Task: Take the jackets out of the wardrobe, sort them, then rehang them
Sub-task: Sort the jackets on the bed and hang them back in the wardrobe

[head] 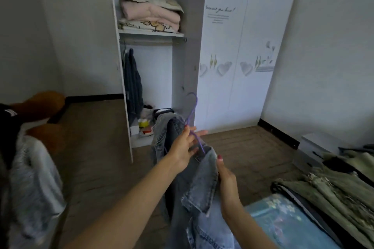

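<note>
A blue denim jacket (199, 184) hangs in front of me on a purple wire hanger (192, 111). My left hand (185, 147) reaches into the jacket's collar at the hanger's neck, fingers spread around the wire. My right hand (226, 182) grips the jacket's right shoulder edge, thumb up. The white wardrobe (190, 46) stands open ahead. One dark blue jacket (132, 85) hangs at the left end of its rail (147, 42).
Folded bedding (149, 10) fills the wardrobe's upper shelf; small items (145, 123) lie on its floor. Grey and black garments (30, 168) are piled at the left. Green garments (334, 190) lie on the bed at the right, beside a white nightstand (315, 149).
</note>
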